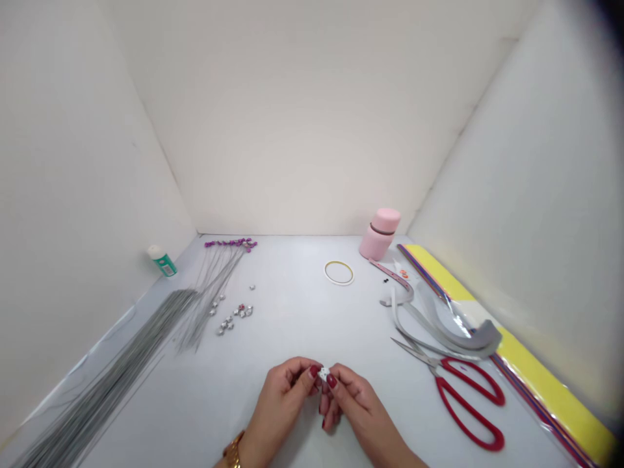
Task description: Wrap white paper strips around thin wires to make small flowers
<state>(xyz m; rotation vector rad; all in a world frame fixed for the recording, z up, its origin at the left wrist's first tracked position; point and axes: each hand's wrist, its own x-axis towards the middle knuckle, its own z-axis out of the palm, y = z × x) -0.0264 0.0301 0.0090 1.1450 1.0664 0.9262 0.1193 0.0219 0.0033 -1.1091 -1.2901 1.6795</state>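
Note:
Between the fingertips of both hands is a small silvery-white folded star (324, 374), much like the loose ones on the table. My left hand (291, 383) pinches it from the left with thumb and forefinger. From the right, my right hand (348, 390) grips it the same way, its lower fingers curled beneath. Several small silver stars (242, 312) lie scattered to the left, one with a red mark. Behind them, a bunch of thin wires tipped with purple stars (231, 244) rests flat.
Grey wires (117, 370) run along the left side, near a green-and-white tube (163, 261). On the right lie red-handled scissors (468, 396), curled silver strips (439, 335) and yellow sheets (541, 377). A ring-shaped tape roll (325, 275) and a pink flask (379, 237) are farther back.

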